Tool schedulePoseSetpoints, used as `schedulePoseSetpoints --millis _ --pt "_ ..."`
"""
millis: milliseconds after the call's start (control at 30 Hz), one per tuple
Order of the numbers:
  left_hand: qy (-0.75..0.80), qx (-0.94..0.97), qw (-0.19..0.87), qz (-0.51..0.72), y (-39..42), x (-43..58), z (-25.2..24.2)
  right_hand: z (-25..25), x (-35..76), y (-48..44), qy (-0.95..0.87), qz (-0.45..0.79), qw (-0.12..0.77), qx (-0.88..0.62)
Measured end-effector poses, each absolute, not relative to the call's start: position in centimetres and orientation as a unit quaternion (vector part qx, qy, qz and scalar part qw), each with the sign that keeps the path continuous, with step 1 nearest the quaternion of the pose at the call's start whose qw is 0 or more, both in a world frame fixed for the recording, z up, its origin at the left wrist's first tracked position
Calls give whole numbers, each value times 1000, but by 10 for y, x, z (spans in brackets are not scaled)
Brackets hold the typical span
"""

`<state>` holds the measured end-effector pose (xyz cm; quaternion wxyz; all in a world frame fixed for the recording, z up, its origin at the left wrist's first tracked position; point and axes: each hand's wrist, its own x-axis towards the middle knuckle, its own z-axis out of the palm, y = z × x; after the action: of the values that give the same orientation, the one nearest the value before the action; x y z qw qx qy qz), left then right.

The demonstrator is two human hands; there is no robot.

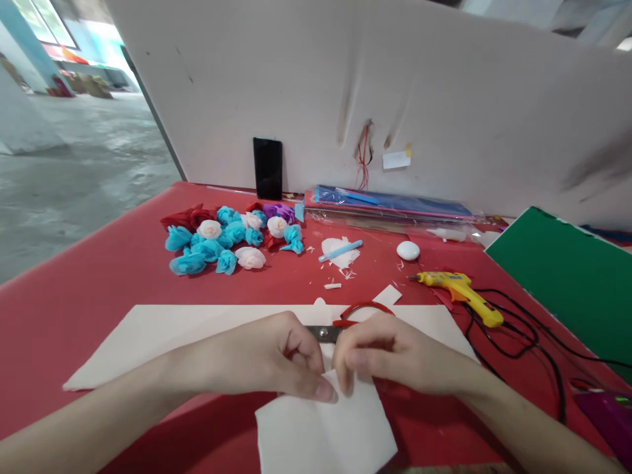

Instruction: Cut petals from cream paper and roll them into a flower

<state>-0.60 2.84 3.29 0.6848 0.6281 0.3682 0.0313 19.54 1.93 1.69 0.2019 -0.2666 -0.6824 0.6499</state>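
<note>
A creased piece of white paper (326, 434) hangs at the table's near edge. My left hand (296, 362) pinches its upper edge between thumb and curled fingers. Close beside it, my right hand (375, 352) bends its fingers against the same edge, also closed on the paper. Behind my hands lies a pair of scissors (323, 334) with red handles, its blades partly hidden by my left hand. The scissors rest on a long white paper strip (168, 336) spread across the red table.
Blue, pink, red and purple paper flowers (227, 237) cluster at back left. A yellow glue gun (461, 289) with black cable lies right, near a green board (567, 289). A phone (268, 168) leans on the wall. Wrapped paper packs (395, 203) and a blue stick (340, 251) lie behind.
</note>
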Motion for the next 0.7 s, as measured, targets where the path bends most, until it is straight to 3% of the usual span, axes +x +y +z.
schedulePoseSetpoints --millis 333,533,700 --pt "336 645 686 40 27 -9 20 19 199 15 -693 639 168 -289" --pt "370 633 676 66 32 -12 32 25 211 26 -667 593 271 -362" --pt "370 631 677 76 32 -11 28 20 191 13 -703 529 220 -422"
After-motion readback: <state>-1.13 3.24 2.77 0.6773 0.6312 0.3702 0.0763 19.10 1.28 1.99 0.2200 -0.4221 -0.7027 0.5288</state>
